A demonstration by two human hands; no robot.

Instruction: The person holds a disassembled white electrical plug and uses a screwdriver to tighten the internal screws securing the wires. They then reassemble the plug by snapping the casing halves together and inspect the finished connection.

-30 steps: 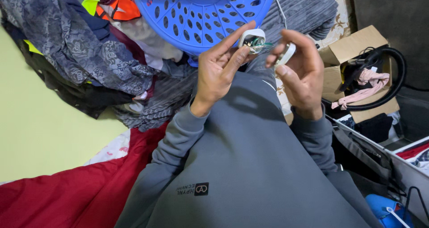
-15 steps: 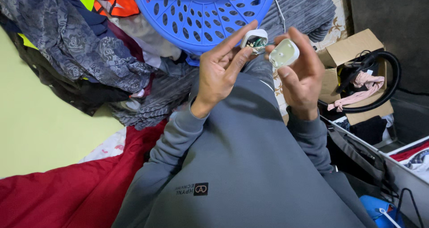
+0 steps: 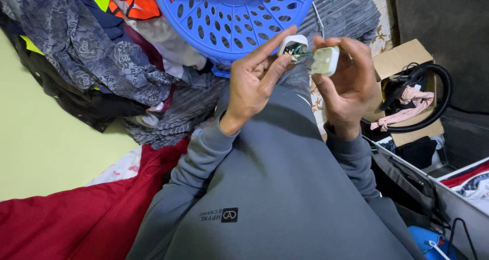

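While we look down over our grey sweatshirt, our left hand (image 3: 252, 84) pinches the open white plastic plug body (image 3: 292, 47) between thumb and fingertips, its hollow side turned to the right so that the green and dark wires (image 3: 301, 52) inside show. Our right hand (image 3: 346, 84) grips the flat white plastic plug cover (image 3: 325, 60) between thumb and fingers, face tilted toward the body. The two halves sit just beside each other at nearly the same height, the cover to the right of the body and slightly lower, a narrow gap between them. We judge that the cover's broad face roughly parallels the body's open side, so the closing line runs left to right between the hands. Both hands are equally near. Behind them lies a round blue perforated plastic basket (image 3: 224, 20) among heaped clothes (image 3: 91, 56); a cardboard box (image 3: 402, 61) with a black hose stands to the right.
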